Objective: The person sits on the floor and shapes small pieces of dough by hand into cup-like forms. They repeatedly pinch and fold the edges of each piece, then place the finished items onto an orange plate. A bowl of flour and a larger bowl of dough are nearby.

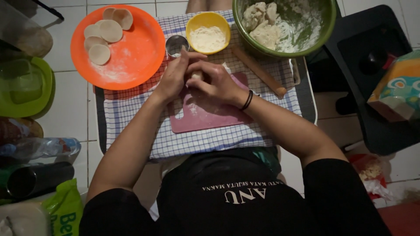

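Note:
My left hand (175,74) and my right hand (215,83) are pressed together around a small lump of dough (197,75), just above a pink cutting board (205,111) dusted with flour. A black band circles my right wrist. Close by the left fingers stands a small round metal cutter (176,44). Behind it sits a yellow bowl of flour (208,32). A wooden rolling pin (258,72) lies slanted to the right of my hands.
An orange plate (135,57) at the left holds several flat dough rounds (105,37). A green bowl (326,26) holds dough and flour. A checked cloth (131,113) covers the low table. Bottles, a green lid and bags crowd the left floor; a black stool stands at right.

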